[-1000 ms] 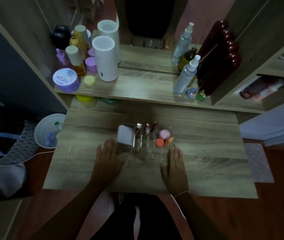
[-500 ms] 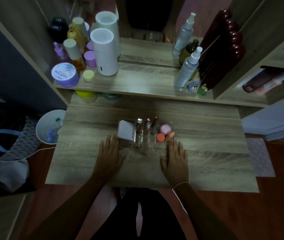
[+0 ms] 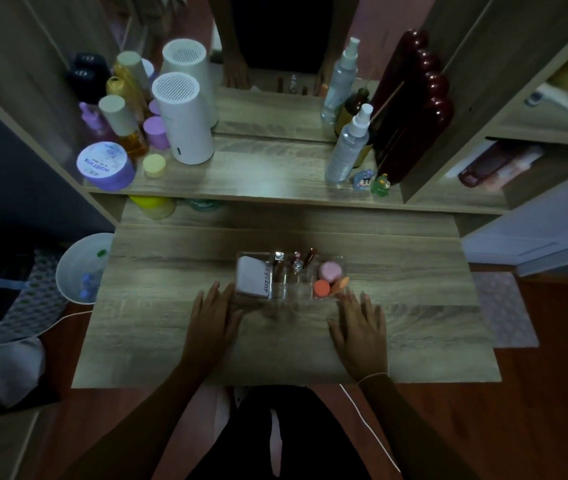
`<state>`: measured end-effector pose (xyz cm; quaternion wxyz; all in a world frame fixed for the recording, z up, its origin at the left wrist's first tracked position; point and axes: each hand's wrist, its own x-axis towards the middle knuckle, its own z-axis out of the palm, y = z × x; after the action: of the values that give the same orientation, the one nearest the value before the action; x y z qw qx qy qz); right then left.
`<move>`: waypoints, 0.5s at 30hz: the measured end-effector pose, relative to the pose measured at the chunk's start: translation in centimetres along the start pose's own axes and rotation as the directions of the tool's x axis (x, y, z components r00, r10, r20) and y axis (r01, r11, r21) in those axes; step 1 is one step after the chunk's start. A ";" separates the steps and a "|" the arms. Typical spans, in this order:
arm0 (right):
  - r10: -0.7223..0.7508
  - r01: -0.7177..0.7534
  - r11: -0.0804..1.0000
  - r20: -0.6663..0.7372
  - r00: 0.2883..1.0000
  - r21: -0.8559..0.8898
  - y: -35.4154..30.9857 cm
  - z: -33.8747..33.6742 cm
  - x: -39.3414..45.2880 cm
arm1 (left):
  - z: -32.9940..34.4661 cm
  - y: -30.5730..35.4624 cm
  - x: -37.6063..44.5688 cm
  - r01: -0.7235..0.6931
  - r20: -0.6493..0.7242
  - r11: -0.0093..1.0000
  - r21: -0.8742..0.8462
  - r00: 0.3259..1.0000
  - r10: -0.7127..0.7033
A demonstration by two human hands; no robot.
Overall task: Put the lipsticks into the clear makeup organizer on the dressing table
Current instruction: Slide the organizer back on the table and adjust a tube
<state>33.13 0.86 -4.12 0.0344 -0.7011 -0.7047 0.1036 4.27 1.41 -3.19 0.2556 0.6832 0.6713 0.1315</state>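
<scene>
The clear makeup organizer (image 3: 289, 295) sits in the middle of the wooden dressing table (image 3: 171, 341). Three lipsticks (image 3: 296, 263) stand upright in its middle slots. A white box (image 3: 253, 277) fills its left compartment; pink and orange sponges (image 3: 329, 278) lie in the right one. My left hand (image 3: 211, 322) rests flat on the table just left of and before the organizer, fingers apart, holding nothing. My right hand (image 3: 358, 329) lies flat at the organizer's right front corner, also holding nothing.
A raised shelf (image 3: 268, 181) behind holds a white cylinder device (image 3: 182, 123), a purple jar (image 3: 106, 166), bottles and spray bottles (image 3: 346, 147), with a mirror behind. A white bin (image 3: 78, 268) stands left of the table, a bag further left.
Both hands stay flat on the table beside the organizer; they have shifted slightly forward toward it as the camera view tilted a little. Nothing was picked up.
</scene>
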 end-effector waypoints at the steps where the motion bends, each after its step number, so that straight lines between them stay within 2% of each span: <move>1: 0.003 -0.002 1.000 -0.016 1.000 0.005 0.3 -0.2 0.0 | 0.1 0.2 0.1 0.007 -0.020 1.000 -0.020 1.000 -0.008; 6: 0.047 -0.031 0.995 -0.171 0.984 0.097 2.0 -1.1 0.0 | 0.6 1.6 1.3 -0.017 -0.043 0.999 -0.048 0.999 0.015; 10: 0.220 -0.174 0.944 -0.140 0.966 0.280 3.6 -1.8 0.3 | 1.3 3.1 2.1 -0.100 -0.039 0.995 -0.028 0.994 0.099; 15: 0.262 -0.206 0.917 -0.128 0.956 0.341 6.5 -2.5 0.5 | 2.5 5.4 2.7 -0.118 0.005 0.993 0.000 0.993 0.118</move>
<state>39.97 1.56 -3.00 0.1970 -0.7716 -0.5831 0.1607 10.35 3.79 -2.83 0.2490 0.7222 0.6289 0.1445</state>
